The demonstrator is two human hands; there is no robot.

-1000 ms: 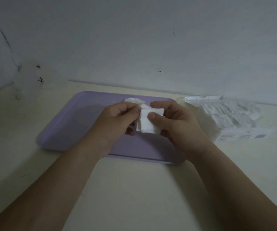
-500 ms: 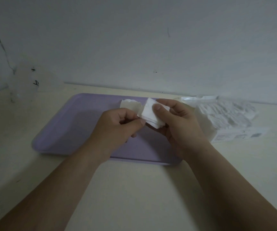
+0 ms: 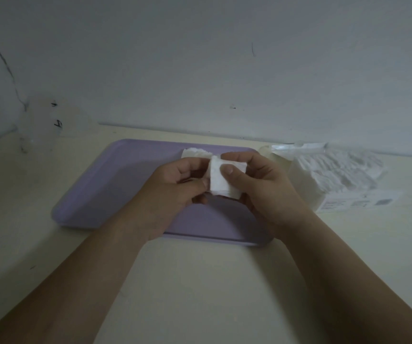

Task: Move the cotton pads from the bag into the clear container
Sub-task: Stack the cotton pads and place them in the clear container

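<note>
you hold a small stack of cotton pads (image 3: pixel 221 184) between both hands, above the purple tray (image 3: pixel 115 184). your right hand (image 3: pixel 262 187) clamps it, with the thumb flat on the top pad and the fingers curled under. your left hand (image 3: pixel 175 184) pinches the left edge of the stack with thumb and fingers. the two hands are close together and meet at the stack. i think you hold it like this to square the soft pads, so they go into the container as one block and do not fan out.

seen from your hands, the open bag (image 3: pixel 344 175) lies at 3 o'clock on the table, just beside the tray, with many pads inside. a loose pile of pads (image 3: pixel 196 153) lies on the tray at 12 o'clock, partly hidden behind your fingers. the clear container (image 3: pixel 38 127) stands at 10 o'clock, well apart, near the wall. it looks faint, and i cannot tell what is inside it.
</note>
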